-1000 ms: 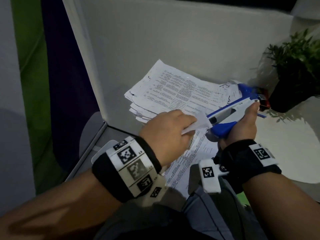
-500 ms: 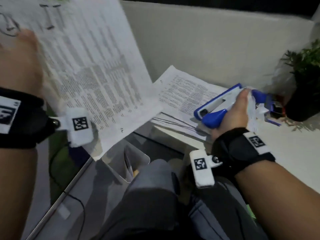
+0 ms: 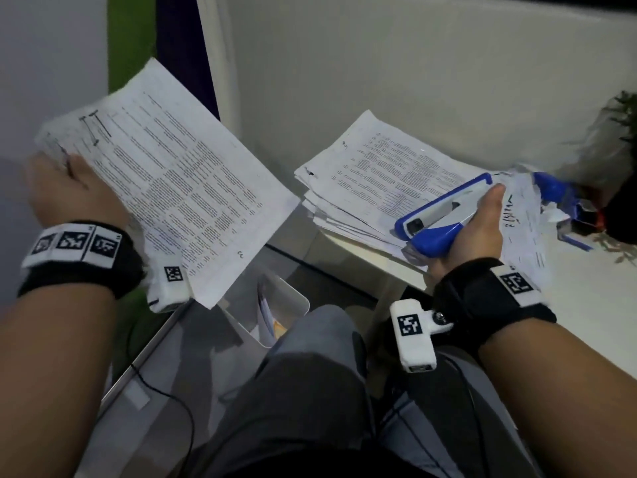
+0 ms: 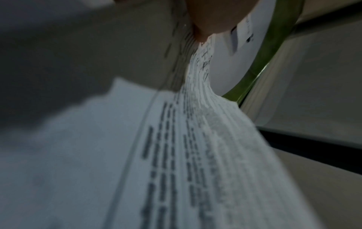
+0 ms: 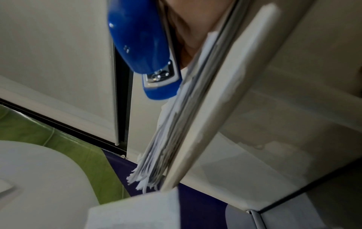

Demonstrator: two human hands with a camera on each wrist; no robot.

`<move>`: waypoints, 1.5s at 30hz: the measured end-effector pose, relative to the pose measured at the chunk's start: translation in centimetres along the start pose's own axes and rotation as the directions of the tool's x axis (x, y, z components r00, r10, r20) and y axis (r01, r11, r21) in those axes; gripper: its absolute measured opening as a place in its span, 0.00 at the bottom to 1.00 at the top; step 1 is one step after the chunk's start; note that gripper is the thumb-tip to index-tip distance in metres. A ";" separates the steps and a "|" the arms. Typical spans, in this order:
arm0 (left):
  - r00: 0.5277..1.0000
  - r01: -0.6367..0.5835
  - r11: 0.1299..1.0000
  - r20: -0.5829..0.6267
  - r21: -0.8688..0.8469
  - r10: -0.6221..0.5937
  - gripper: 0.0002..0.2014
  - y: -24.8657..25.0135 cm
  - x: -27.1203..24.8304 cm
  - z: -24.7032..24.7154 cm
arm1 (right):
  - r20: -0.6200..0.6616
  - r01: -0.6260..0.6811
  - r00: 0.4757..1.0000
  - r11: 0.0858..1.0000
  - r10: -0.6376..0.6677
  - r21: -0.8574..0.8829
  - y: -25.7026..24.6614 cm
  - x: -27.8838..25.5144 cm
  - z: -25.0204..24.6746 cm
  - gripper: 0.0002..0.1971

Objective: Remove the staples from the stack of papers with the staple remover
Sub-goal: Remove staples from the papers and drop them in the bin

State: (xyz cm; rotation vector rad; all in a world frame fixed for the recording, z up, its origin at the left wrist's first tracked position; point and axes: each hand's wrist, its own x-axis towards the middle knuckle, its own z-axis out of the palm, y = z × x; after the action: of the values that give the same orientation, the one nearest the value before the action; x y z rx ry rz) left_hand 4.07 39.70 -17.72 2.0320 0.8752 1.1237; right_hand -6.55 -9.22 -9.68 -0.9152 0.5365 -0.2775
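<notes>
Over the white desk (image 3: 586,305), right hand (image 3: 475,232) wraps a glossy blue staple remover (image 3: 437,219); left hand (image 3: 69,194) pinches limp printed sheets (image 3: 179,177).

A sheaf (image 3: 179,188) of printed pages is held aloft, tilted, left of the desk. The uneven paper stack (image 3: 372,181) lies at the desk's left corner, the blue-and-white staple remover (image 3: 444,215) gripped over its near edge.

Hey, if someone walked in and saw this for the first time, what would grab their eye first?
Probably the printed paper bundle that the left hand holds up by one corner, off to the left above the lap. Next, the blue-and-white staple remover gripped in the right hand, lying across the messy stack of papers at the edge of the white table.
</notes>
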 end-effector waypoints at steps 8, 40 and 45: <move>0.971 -0.139 0.990 0.198 0.024 0.132 0.19 7.8 -10.5 -4.0 | 0.036 0.010 0.999 0.999 -0.011 0.035 0.5 0.8 -0.3 0.31; 0.675 -0.481 0.777 0.737 0.406 0.033 0.09 5.5 -13.8 0.0 | 0.059 0.037 0.998 0.999 -0.036 -0.016 0.2 0.6 -0.7 0.26; 0.657 -0.503 0.758 0.753 0.416 0.023 0.09 6.7 -13.1 -0.4 | 0.060 0.042 0.997 0.999 -0.042 -0.004 0.3 0.5 -0.7 0.28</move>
State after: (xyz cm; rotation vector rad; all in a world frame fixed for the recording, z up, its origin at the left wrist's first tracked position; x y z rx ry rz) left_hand -0.10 25.62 -18.13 2.8994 0.5190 0.0423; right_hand -6.49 -9.74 -10.41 -0.9381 0.4635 -0.2856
